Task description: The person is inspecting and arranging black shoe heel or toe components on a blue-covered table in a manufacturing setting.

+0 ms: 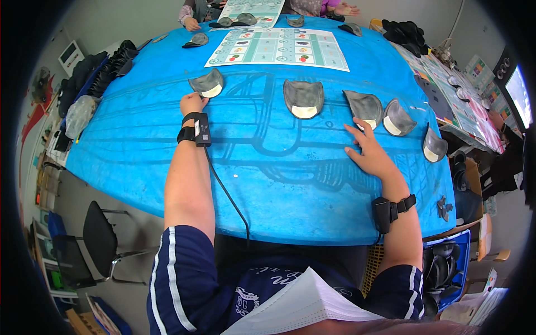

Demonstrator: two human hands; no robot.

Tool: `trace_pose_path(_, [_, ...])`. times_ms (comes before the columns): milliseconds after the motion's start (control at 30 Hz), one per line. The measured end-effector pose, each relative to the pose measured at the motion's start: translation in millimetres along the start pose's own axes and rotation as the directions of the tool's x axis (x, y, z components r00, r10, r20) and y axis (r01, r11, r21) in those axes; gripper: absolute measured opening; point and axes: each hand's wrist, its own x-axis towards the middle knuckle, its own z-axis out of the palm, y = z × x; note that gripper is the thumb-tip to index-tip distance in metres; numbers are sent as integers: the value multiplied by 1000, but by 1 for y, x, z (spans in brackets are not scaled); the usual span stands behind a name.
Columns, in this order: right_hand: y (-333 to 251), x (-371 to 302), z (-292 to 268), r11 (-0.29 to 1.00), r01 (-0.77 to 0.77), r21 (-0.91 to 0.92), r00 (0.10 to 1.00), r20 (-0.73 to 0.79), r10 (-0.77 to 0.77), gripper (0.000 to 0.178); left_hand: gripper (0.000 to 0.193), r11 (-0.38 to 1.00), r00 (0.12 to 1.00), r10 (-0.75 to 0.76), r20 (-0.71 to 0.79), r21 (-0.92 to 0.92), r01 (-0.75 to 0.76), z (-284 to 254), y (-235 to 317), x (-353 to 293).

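Several grey curved shoe-upper pieces with pale lower edges lie in a row on the blue table (139, 156). My left hand (192, 103) reaches forward and touches the near edge of the leftmost piece (207, 83). My right hand (368, 149) rests on the table with fingers spread, its fingertips at the lower edge of another grey piece (364, 108). Between them lies a wider grey piece (304, 97). Two more pieces (398, 118) (434, 146) sit further right. Both wrists wear black strapped devices, and a cable runs from the left one.
A large printed chart sheet (279, 48) lies at the table's far side, with more grey pieces (196, 40) around it. Other people's hands (192, 24) show at the far edge. A black chair (97, 237) stands at left. A blue crate of dark pieces (444, 268) sits at right.
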Motion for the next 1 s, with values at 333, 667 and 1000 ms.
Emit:
trace_pose_path(333, [0,1,0,1000,11,-11,1000,4,-11,52,20,999,1000,22,-18,-31,-22,-1,-3,5])
trace_pose_path(667, [3,2,1,999,36,-10,999,-2,-36,52,22,1000,999,6,-32,-14,-7,-2,-4,9])
trace_pose_path(1000, [6,1,2,999,43,-17,999,4,-43,52,17,1000,997,18,-74,3,-18,0,-5,10])
